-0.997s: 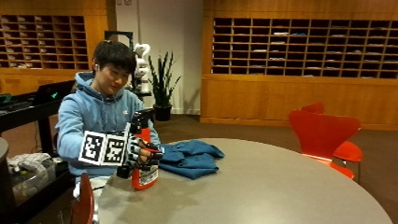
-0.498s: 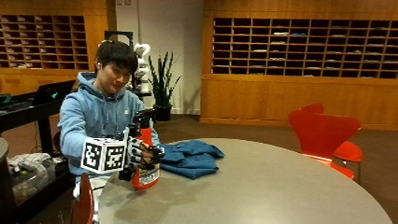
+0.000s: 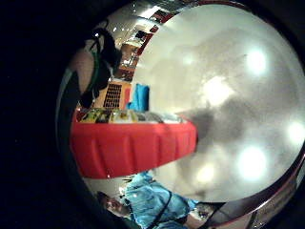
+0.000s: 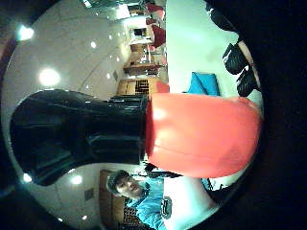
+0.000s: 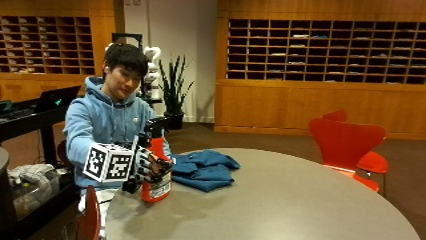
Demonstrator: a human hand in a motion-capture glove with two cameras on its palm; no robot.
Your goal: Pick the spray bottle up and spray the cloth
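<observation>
— Outside view, item one?
— Spray bottle [image 5: 157, 172]: red body, black trigger head, upright at the near edge of the round grey bench [image 5: 286, 200]. Whether its base touches the bench or sits just above it cannot be told.

— Item two?
— Right hand [image 5: 148, 167], black glove. The grip is curled round the bottle's body, fingers [image 5: 160, 166] wrapped across the label. Most of the hand is hidden behind the bottle.

— Cloth?
— Blue cloth [image 5: 203, 170], crumpled in a heap on the bench just beside the bottle, on the side away from the hand. Apart from the bottle, as far as can be seen.

— Palm views, what do they add?
— Thumb side: the red body [image 4: 201, 136] and black head fill the view, so close to the palm; gloved fingertips [image 4: 237, 60] show at the edge, the cloth [image 4: 204, 84] only as a small blue patch beyond. Little-finger side: the bottle's lower body [image 3: 133, 148] with part of its label, print unreadable; the cloth [image 3: 139, 98] cut to a sliver; grey bench [image 3: 228, 95] behind.

— Other hand?
— Hidden below the bench edge.
</observation>
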